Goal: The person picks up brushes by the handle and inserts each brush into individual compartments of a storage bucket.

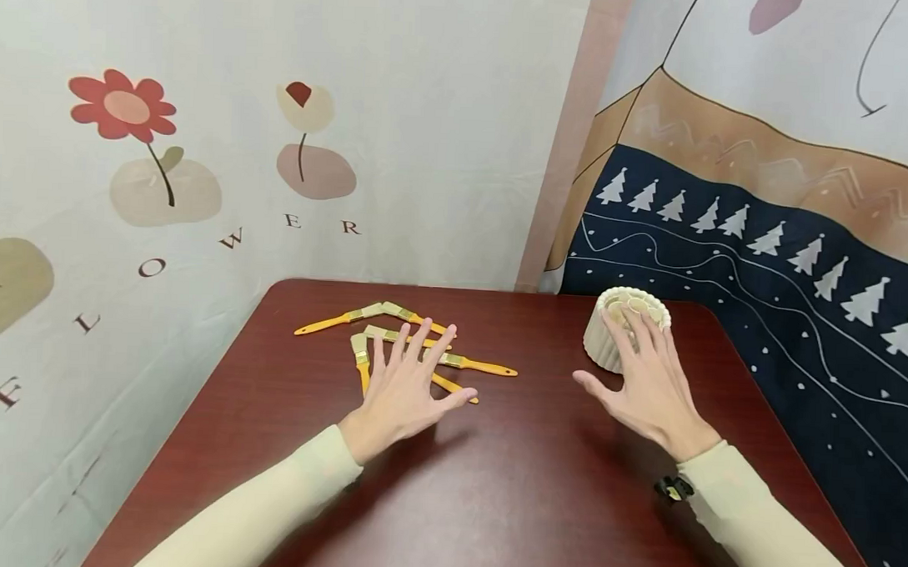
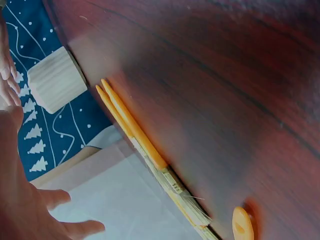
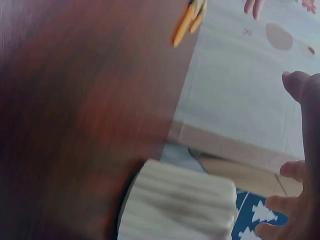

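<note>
Several paintbrushes with orange handles and pale bristles lie loosely on the table; one paintbrush (image 1: 489, 367) points its handle to the right. Over them hovers my left hand (image 1: 401, 390), fingers straight and spread, holding nothing. Two of the paintbrushes (image 2: 132, 122) show beneath that hand in the left wrist view. A cream ribbed cup (image 1: 604, 339) with a scalloped rim stands upright at the back right. My right hand (image 1: 653, 399), also spread and with nothing in it, is in front of the cup, its fingertips overlapping the rim in the head view. Whether they touch it I cannot tell.
The dark red-brown table (image 1: 492, 485) ends at a back edge against a pale flower-printed curtain (image 1: 444, 133). A navy cloth (image 1: 724, 285) with white trees hangs behind the right side. A small black device (image 1: 674, 489) is at the right wrist.
</note>
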Demonstrator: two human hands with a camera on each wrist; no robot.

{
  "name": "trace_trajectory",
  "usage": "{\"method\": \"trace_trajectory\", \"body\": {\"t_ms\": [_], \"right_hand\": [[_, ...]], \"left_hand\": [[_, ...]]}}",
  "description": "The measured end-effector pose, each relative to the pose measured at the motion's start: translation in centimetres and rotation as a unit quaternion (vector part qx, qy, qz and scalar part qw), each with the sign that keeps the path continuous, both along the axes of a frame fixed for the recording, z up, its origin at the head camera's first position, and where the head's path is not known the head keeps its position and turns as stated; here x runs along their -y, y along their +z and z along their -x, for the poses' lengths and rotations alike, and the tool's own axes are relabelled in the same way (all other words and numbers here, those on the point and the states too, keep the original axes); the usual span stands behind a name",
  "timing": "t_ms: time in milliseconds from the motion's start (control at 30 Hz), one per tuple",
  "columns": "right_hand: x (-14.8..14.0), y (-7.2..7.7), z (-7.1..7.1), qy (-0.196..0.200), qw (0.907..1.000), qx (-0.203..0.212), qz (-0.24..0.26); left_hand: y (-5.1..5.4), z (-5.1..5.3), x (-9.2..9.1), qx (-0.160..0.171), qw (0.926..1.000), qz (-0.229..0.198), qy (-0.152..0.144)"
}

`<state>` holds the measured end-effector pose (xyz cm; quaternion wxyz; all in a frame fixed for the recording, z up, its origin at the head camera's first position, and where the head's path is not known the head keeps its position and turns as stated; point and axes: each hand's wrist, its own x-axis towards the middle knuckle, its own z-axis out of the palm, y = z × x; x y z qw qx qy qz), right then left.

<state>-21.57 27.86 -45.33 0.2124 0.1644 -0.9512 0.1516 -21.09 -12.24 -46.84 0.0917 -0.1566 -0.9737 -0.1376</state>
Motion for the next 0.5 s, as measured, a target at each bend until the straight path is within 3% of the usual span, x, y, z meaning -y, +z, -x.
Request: {"method": "trace_trajectory", "body": {"t_ms": [233,500], "right_hand": [[-1.9,0.4,1.1,-0.015,0.9996,0.001,0.025],[-3.7,0.7,2.6,-0.023,0.9986,0.033,0.036]], "left_hand": [[-0.2,1.2,0.3,-0.010,0.9995,-0.003,-0.031],[-1.0,2.4,0.9,-0.023,0.9984,-0.003,-0.051]]}}
